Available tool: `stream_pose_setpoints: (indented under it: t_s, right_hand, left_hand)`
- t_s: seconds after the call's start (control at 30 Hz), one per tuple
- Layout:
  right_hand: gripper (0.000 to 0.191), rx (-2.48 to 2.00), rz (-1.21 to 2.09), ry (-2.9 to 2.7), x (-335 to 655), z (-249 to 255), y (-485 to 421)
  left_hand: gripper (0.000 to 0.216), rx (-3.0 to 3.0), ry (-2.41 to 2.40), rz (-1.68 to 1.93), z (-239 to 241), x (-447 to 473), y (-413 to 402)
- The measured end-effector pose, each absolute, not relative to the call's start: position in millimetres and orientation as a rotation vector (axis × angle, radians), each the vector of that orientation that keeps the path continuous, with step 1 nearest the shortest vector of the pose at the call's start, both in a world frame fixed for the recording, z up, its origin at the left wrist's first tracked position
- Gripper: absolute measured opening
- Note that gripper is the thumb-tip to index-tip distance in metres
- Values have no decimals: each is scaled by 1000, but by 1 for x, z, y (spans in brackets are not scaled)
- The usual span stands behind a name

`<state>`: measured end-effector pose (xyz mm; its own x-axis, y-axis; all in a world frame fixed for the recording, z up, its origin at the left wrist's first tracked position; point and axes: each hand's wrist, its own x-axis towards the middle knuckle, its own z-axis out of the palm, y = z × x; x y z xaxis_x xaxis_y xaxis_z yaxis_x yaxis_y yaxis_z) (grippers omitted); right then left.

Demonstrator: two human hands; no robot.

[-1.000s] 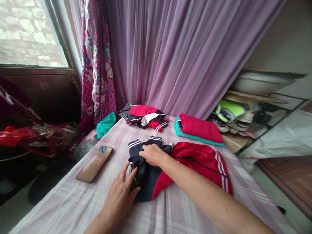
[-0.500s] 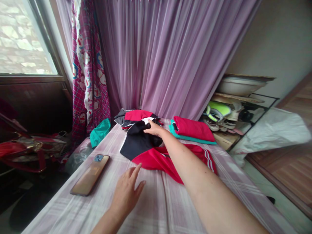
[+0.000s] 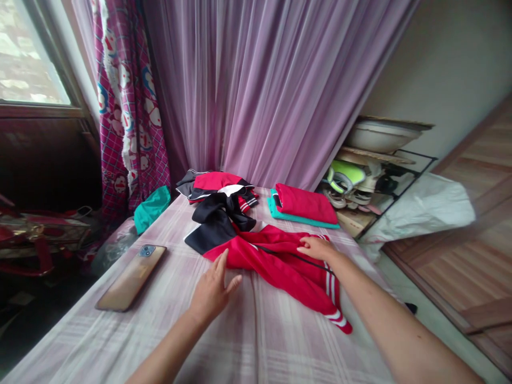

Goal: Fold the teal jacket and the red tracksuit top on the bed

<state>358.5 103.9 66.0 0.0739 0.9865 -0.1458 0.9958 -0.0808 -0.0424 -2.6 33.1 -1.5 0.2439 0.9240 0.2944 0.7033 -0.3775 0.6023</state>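
Note:
A red and black jacket with white stripes (image 3: pixel 276 261) lies spread on the bed (image 3: pixel 256 341). Its black sleeves (image 3: pixel 218 218) are thrown back toward the far pile. My left hand (image 3: pixel 214 290) rests flat with fingers apart at the jacket's near red edge. My right hand (image 3: pixel 316 248) lies on the red body near the zip, fingers curled onto the cloth. Whether those fingers pinch the fabric is unclear.
A phone (image 3: pixel 132 277) lies on the bed to the left. At the back sit a red-black clothes pile (image 3: pixel 218 184), a folded red and teal stack (image 3: pixel 304 205) and a teal cloth (image 3: pixel 150 208). A shoe rack (image 3: pixel 360 186) stands right; curtains (image 3: pixel 256 85) hang behind.
My right hand flung the black sleeves away toward the far pile, then drew back to the red body. My left hand came off the cloth and shifted to the red edge.

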Motion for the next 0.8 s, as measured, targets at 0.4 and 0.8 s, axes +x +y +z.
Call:
stream_pose_setpoints:
  t_s: [0.4, 0.8]
  right_hand:
    - [27, 1765, -782, 2612, 259, 70, 28]
    - [25, 1487, -1609, 2869, 175, 64, 2]
  left_hand:
    - [107, 1599, 1432, 940, 35, 65, 71]
    - [90, 2058, 1505, 656, 54, 9, 96]
